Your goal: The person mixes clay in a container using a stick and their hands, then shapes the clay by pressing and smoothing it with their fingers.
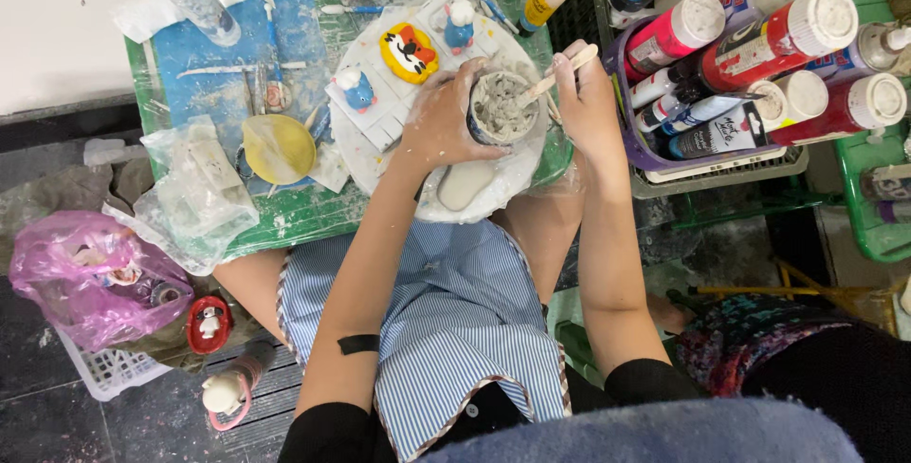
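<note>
My left hand gripped the small round cup of grey plaster paste while my right hand pinched a wooden stick dipped in it.

The person wears a black top with its sleeves pushed up above the elbows, leaving both forearms bare; over the lap lies an apron in fine blue-and-white stripes, edged with a narrow reddish trim and fastened with small dark buttons near the waist; a black band circles the left forearm; the left hand and right hand are bare, dusted with pale powder.
</note>
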